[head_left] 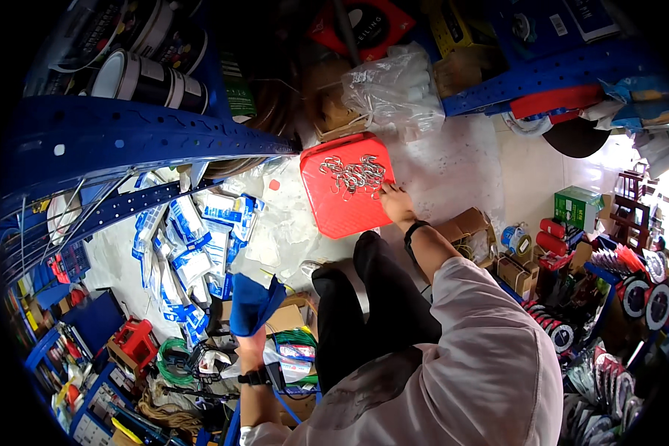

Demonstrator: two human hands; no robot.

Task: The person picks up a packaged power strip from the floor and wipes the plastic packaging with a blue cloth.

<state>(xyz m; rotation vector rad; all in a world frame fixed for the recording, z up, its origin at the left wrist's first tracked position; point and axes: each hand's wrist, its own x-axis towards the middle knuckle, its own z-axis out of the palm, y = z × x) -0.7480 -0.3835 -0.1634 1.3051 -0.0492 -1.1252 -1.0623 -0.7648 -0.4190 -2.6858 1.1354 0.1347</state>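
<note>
A red square stool [346, 215] stands in front of me with a loose pile of shiny metal rings or hooks [355, 172] on its top. My right hand [396, 203] reaches over the stool's right edge, its fingers bent down at the pile's edge. What lies under the fingertips is too small to make out. Down to the left, my left hand [252, 343] holds a dark blue, cloth-like pouch [253, 306] upright. The pouch hides most of its fingers. It is well apart from the stool, above an open cardboard box [286, 318].
Many blue-and-white packets [193, 260] lie on the floor left of the stool. A blue metal shelf [141, 137] with paint cans [149, 80] juts in at left. Clear plastic wrap [394, 89] sits beyond the stool; an open carton [464, 227] stands to its right.
</note>
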